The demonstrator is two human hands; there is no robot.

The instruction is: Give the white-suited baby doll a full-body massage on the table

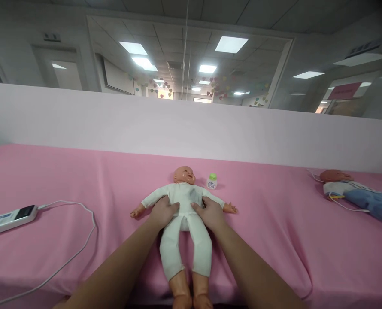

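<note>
A baby doll (186, 206) in a white suit lies on its back, head toward the wall and feet at the table's front edge. Its arms are spread out to both sides. My left hand (164, 211) grips the left side of its torso, thumb on the belly and fingers hidden beneath. On the opposite side my right hand (212, 211) holds the torso the same way, its thumb on the front. Just right of the doll's head stands a small clear bottle (212, 182) with a green cap.
Pink cloth (265, 240) covers the table. At left lies a white power strip (12, 219) with its cord (91, 240) curving toward the front edge. Another doll (361, 195) in blue and white lies far right with thin tubing. A white wall (191, 128) with windows above borders the back.
</note>
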